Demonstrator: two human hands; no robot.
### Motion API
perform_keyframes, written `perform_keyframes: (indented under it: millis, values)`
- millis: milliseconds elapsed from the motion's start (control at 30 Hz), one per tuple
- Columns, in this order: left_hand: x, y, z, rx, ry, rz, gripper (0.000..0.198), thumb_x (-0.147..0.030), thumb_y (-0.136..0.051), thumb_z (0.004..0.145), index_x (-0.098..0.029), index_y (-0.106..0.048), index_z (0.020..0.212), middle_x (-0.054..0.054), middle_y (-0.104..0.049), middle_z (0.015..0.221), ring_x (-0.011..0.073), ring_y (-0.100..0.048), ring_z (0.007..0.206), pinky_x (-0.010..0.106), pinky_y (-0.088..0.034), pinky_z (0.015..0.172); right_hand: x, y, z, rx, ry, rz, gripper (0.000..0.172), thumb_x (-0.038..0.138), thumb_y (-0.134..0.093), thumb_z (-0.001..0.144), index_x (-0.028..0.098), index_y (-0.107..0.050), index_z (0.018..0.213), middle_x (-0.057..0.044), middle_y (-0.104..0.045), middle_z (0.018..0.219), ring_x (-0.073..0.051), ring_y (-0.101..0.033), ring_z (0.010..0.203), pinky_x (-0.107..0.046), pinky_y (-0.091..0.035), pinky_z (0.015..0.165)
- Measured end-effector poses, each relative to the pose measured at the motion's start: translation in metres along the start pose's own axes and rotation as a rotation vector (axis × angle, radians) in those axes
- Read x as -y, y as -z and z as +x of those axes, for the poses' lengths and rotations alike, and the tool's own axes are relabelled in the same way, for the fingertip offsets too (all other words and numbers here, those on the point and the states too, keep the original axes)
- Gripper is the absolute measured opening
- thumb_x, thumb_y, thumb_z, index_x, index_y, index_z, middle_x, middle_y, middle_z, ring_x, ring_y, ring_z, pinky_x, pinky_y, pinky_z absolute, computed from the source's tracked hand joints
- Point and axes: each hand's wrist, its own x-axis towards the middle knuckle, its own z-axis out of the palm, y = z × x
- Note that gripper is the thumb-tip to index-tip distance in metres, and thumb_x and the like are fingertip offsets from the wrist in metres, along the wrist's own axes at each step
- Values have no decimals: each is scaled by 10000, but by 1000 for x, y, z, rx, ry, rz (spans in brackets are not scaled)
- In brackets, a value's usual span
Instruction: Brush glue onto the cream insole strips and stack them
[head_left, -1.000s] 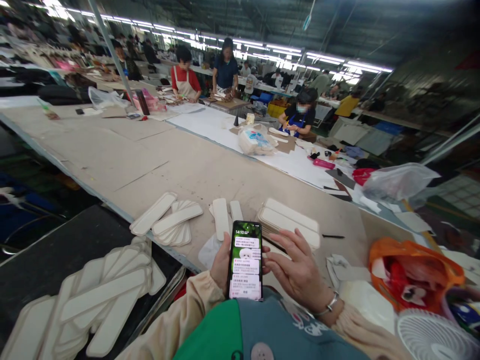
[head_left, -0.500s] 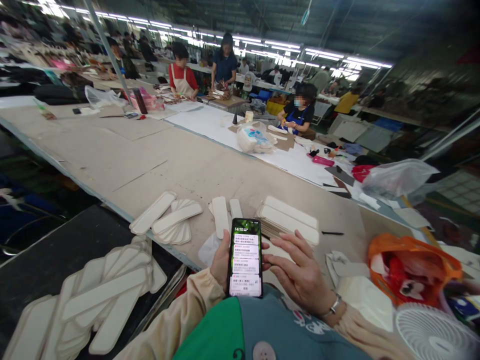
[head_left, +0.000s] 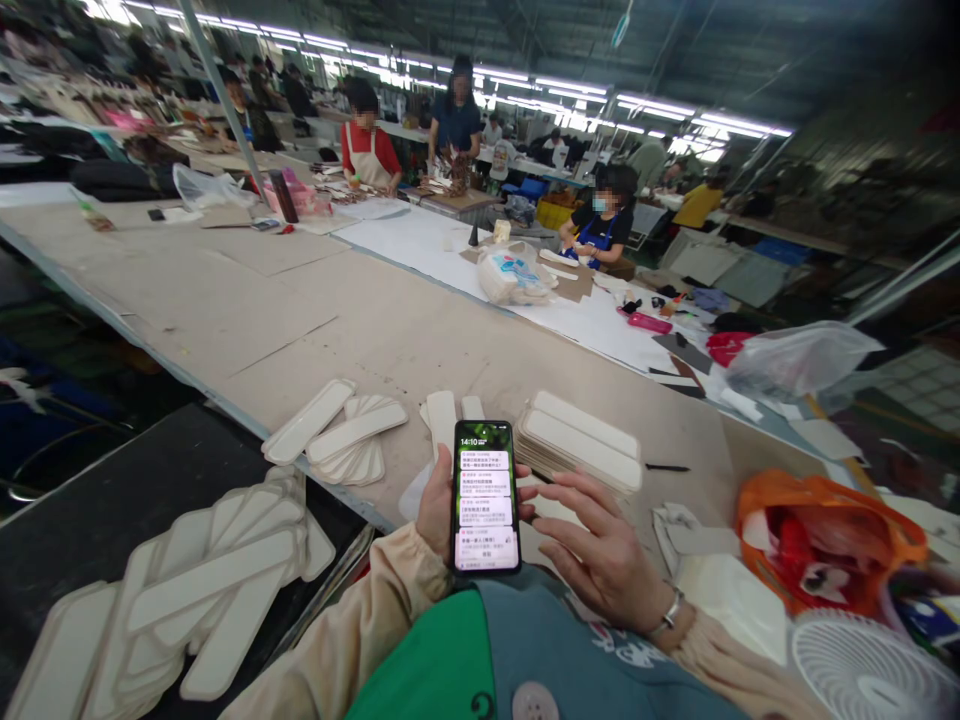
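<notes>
A smartphone (head_left: 486, 500) with a lit screen of stacked notifications rests in my left hand (head_left: 435, 508), whose thumb lies along its left edge while fingertips show at the right edge. My right hand (head_left: 596, 545) hovers just right of the phone, fingers apart and holding nothing. Beyond the phone, a stack of pale rounded strips (head_left: 581, 440) sits on the table. A fanned pile of similar strips (head_left: 352, 440) lies to its left, and one strip (head_left: 441, 420) stands out partly behind the phone.
More pale strips (head_left: 202, 590) overlap on a black surface at lower left. An orange bag (head_left: 765, 500), a white fan (head_left: 870, 665) and a dark thin tool (head_left: 667, 467) are on the right. A plastic-wrapped pack (head_left: 514, 275) lies across the table (head_left: 300, 290); several co-workers sit or stand beyond.
My left hand has raised the phone slightly and shifted it a little left. The right hand stays beside it with fingers somewhat more lowered. The camera view has shifted slightly.
</notes>
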Motion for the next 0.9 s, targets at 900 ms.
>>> perform_keyframes:
  millis: [900]
  values:
    - [-8,-19,18,77,49,32,959,-759,-192,803,22,-494,1270,250,-635,1137,336,-599,1074,449,-407,948,17,-1,23,236,122,-45,378,392,-604,858,274,-589,1217,-101,-412,1410,-307,-311,1320,-566,-291,1088]
